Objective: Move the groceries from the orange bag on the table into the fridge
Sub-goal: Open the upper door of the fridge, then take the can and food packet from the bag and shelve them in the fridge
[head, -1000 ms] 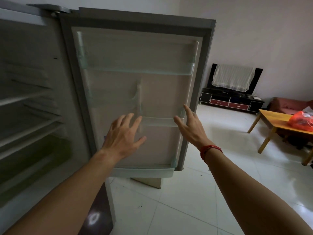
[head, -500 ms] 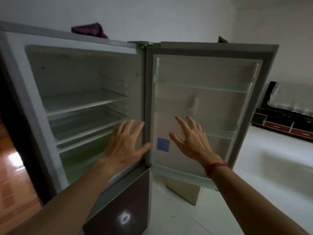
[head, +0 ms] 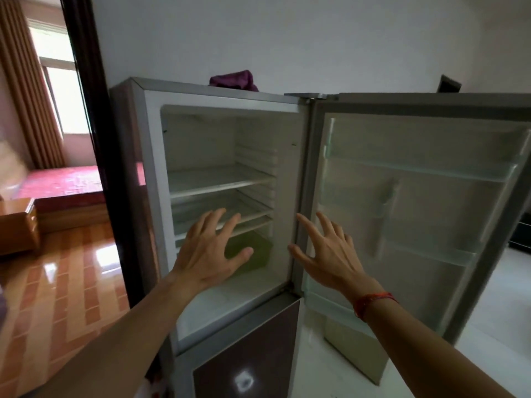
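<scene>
The grey fridge (head: 135,168) stands ahead with its upper door (head: 416,196) swung wide to the right. Inside are bare wire shelves (head: 218,182) and a green drawer (head: 255,251) at the bottom. My left hand (head: 209,251) hovers in front of the lower shelves, fingers spread and holding nothing. My right hand (head: 327,254), with a red wrist cord, is held out by the hinge side, fingers apart and also holding nothing. The orange bag and the table are out of view.
A purple cloth (head: 234,80) lies on top of the fridge. The lower dark red door (head: 247,349) is closed. A dark doorframe (head: 94,110) at left leads to a room with a glossy wooden floor (head: 57,282), a bed and a wooden cabinet (head: 17,225).
My view has swung left from the open door to the fridge interior; the table with the orange bag has left the frame. Both hands stay outstretched with nothing in them.
</scene>
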A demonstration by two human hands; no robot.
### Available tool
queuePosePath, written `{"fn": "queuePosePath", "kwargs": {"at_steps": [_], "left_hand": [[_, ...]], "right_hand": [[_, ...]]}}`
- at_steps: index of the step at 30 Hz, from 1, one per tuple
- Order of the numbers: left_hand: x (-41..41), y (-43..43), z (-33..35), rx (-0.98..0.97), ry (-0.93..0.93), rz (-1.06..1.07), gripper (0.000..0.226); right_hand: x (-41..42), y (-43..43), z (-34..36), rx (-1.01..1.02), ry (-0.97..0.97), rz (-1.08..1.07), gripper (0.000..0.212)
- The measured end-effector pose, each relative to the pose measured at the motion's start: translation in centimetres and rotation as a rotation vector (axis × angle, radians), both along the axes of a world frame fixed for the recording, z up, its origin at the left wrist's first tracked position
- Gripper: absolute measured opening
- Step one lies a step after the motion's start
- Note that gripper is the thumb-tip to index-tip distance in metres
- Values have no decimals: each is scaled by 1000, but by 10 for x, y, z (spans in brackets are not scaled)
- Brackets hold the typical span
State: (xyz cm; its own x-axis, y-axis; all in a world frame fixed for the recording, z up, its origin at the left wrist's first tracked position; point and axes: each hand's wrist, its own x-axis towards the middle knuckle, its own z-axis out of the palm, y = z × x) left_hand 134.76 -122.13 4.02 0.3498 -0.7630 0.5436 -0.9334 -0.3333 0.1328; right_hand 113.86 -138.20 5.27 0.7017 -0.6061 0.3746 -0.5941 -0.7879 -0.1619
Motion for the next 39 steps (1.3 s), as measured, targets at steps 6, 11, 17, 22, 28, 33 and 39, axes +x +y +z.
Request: {"fn": "queuePosePath", "kwargs": {"at_steps": [6, 11, 17, 22, 28, 33, 39], "left_hand": [[-4, -14, -2, -17, 7, -26, 82], [-15, -45, -3, -21, 5, -55, 81], [-47, -100, -5, -15, -10, -157, 80], [-75, -144, -7, -26, 7, -293, 79], [-117, -178, -3, -38, 28, -526, 80], [-155, -185, -8, -39, 1, -713, 80], [-222, -178, -15, -30, -24, -979, 80]], "right_hand": [[-4, -10, 2, -23, 5, -7, 73], [-24, -33, 1, -3, 13, -34, 74], [-75, -66, -3, -7, 7, -136, 74], [-120, -75, 0, -22, -2, -281, 74], [-168, -62, -7, -27, 19, -480, 75], [-209, -18, -10, -3, 48, -693, 78], [-266, 64, -15, 18, 27, -938, 74]]}}
